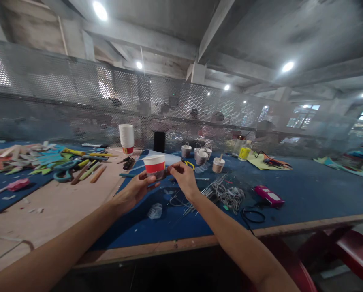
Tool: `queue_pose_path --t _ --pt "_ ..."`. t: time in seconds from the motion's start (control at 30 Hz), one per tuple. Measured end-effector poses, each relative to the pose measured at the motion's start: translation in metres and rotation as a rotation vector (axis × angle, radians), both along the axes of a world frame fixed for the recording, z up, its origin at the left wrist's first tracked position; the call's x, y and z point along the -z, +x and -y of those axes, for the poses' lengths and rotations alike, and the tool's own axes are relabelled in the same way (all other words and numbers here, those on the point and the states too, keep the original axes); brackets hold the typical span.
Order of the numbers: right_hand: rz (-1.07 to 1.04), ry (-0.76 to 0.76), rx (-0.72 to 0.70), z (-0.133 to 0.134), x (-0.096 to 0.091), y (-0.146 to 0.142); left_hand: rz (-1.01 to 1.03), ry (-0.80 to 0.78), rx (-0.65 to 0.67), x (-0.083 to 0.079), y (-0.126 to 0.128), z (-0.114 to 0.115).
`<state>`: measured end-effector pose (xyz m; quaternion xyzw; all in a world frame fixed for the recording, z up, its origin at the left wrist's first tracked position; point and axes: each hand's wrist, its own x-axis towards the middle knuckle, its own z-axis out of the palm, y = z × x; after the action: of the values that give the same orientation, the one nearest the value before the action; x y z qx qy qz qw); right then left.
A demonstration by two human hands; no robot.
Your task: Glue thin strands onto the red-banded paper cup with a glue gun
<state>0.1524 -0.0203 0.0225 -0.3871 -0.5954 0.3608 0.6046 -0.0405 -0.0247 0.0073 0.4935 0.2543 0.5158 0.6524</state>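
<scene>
A white paper cup with a red band (155, 167) is held upright above the blue table by my left hand (140, 184), whose fingers are around its lower part. The base of the cup looks greyish, but the fingers partly cover it. Close to the cup's right side, my right hand (181, 174) has its thumb and fingertips pinched together. What sits in that pinch is too small to make out. Below and right of the hands lie a bundle of grey cord (230, 196) and several thin metal rods (210, 188). A crumpled clear plastic piece (155, 211) rests under the cup.
A stack of paper cups (127, 138) stands at the back left, near scissors (66, 168) and coloured cut pieces (44, 156). Several small grey cups (201, 155) are behind my right hand. A yellow-labelled bottle (244, 150) and a magenta box (269, 195) stand right.
</scene>
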Motion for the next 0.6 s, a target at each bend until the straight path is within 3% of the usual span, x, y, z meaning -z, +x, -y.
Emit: queue_pose_path --t 0.6 --pt "-0.012 -0.032 -0.011 -0.0025 0.0025 -0.0013 -0.025 -0.005 0.059 -0.0002 -0.0029 0.0000"
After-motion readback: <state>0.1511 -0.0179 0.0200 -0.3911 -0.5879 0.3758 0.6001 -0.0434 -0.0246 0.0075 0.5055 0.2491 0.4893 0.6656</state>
